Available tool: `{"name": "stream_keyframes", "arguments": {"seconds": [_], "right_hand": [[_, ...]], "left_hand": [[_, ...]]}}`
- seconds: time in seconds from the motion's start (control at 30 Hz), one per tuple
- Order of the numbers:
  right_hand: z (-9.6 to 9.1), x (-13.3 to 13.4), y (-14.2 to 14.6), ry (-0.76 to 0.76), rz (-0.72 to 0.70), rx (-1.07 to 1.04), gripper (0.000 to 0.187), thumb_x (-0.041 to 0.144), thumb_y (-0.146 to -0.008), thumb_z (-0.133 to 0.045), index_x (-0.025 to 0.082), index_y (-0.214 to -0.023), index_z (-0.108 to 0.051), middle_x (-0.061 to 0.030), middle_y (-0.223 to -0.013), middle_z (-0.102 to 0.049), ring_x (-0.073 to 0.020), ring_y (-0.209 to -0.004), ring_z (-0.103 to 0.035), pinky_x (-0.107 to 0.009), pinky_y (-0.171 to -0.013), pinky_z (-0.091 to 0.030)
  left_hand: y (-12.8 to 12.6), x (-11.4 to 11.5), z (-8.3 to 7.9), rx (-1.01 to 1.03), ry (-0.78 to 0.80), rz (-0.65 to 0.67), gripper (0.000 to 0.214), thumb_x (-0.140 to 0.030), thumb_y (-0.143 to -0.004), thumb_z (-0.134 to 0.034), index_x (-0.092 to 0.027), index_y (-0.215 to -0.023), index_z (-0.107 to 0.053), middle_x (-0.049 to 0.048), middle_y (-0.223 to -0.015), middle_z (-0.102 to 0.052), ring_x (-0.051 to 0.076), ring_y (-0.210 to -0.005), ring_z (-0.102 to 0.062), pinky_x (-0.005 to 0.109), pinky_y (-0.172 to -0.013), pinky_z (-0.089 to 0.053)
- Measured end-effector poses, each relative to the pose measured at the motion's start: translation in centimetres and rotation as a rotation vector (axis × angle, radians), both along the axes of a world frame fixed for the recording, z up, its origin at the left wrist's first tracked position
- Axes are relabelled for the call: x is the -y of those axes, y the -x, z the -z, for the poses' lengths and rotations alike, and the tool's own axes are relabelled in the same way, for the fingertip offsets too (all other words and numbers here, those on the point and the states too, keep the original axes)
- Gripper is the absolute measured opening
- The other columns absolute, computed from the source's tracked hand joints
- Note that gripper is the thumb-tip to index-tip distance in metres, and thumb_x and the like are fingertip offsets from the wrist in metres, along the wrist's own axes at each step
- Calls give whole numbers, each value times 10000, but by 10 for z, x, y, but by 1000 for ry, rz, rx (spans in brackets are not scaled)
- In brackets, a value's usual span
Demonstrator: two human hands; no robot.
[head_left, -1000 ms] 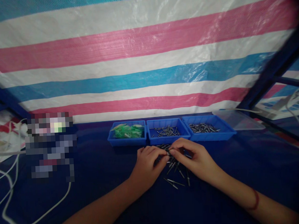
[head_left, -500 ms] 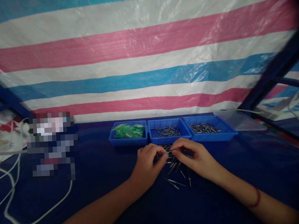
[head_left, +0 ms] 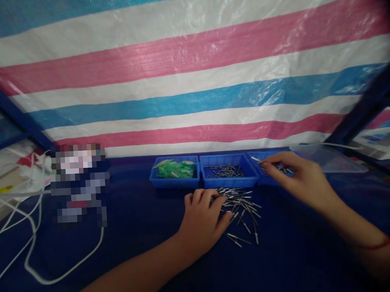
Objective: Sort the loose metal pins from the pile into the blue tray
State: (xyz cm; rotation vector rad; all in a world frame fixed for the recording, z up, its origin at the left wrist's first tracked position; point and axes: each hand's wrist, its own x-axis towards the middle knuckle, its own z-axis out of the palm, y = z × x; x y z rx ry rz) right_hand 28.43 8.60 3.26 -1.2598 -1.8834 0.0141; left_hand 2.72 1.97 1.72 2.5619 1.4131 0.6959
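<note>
Head view: right hand (head_left: 303,177) pinched one rivet (head_left: 256,159); left hand (head_left: 200,217), fingers parted, lay at the pile (head_left: 240,199). Rivet seemed light, stiff, slick; best gripped mid-body.

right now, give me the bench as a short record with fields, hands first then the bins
left hand: open, at the left side of the loose pile; contact unclear
right hand: pinching a thin metal piece, in front of or over the right bin
loose pile: thin metal pieces, in front of the middle bin
left bin: green packets
middle bin: scattered metal pieces
right bin: metal pieces, partly hidden by the right hand
backdrop: striped sheet
</note>
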Motion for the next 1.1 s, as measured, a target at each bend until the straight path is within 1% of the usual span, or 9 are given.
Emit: {"name": "stream_keyframes", "arguments": {"seconds": [0.07, 0.13, 0.23, 0.33, 0.53, 0.7, 0.83, 0.97, 1.1], "right_hand": [[3, -13, -23, -32, 193, 135, 149, 346, -833, -566, 224, -877, -640, -79, -826, -683, -244, -773, -627, -361, -678, -468], [6, -22, -38, -24, 242, 197, 171, 374, -817, -566, 222, -848, -638, -98, -792, -682, -284, -751, -631, -404, -669, -458], [9, -27, -45, -32, 234, 255, 245, 439, -836, -490, 236, -868, -622, -100, -772, -670, -319, -727, -632, -463, -672, -462], [5, -23, -35, -36, 191, 291, 259, 423, -859, -456, 225, -895, -619, -100, -811, -676, -317, -772, -637, -466, -708, -476], [0, -4, 2, -52, 26, 258, 176, 332, -871, -509, 209, -875, -635, -67, -877, -687, -257, -842, -619, -409, -797, -448], [1, 18, 37, -77, -311, 241, 88, 255, -848, -573, 202, -889, -630, -56, -876, -667, -222, -862, -587, -394, -806, -447], [6, 32, 60, 12, -529, 235, 146, 238, -838, -593, 188, -974, -615, -71, -921, -652, -213, -870, -572, -386, -782, -456], [14, 38, 70, 103, -596, 105, 128, 186, -881, -530, 202, -966, -625, -63, -908, -649, -185, -851, -577, -339, -748, -467], [18, 37, 70, 175, -569, -40, 105, 178, -874, -532, 212, -895, -630, -45, -872, -648, -172, -845, -587, -309, -746, -471]], "left_hand": [[1, -1, 1, -39, 8, -11, 240, -313, -894, -519, -251, -1119, -577, 34, -1136, -591, 246, -1054, -472, 419, -837, -329], [3, -2, 2, -66, 11, -16, 208, -276, -899, -513, -258, -1091, -591, 23, -1100, -605, 237, -1029, -476, 413, -813, -323], [6, -5, 4, -91, 8, -17, 162, -251, -910, -502, -262, -1029, -611, 6, -1053, -624, 223, -994, -484, 407, -786, -311], [6, -7, 6, -97, 0, -18, 128, -266, -921, -496, -260, -947, -622, -14, -1018, -633, 208, -967, -489, 403, -783, -301], [4, -7, 6, -100, 5, -40, 115, -266, -926, -491, -252, -935, -605, -18, -1023, -619, 203, -968, -489, 399, -794, -301], [0, -6, 0, 24, -6, -36, 131, -266, -947, -444, -234, -954, -572, 6, -1021, -609, 200, -971, -487, 377, -807, -313], [0, -5, -1, 202, -15, 11, 104, -229, -952, -425, -205, -940, -526, 6, -957, -614, 174, -917, -502, 356, -835, -319], [1, -6, 0, 320, -7, 38, 65, -185, -937, -434, -195, -929, -498, 4, -921, -606, 161, -891, -515, 336, -835, -332], [2, -8, 1, 379, 13, 23, 96, -172, -943, -402, -191, -934, -495, 8, -900, -590, 159, -878, -518, 330, -831, -343]]}}
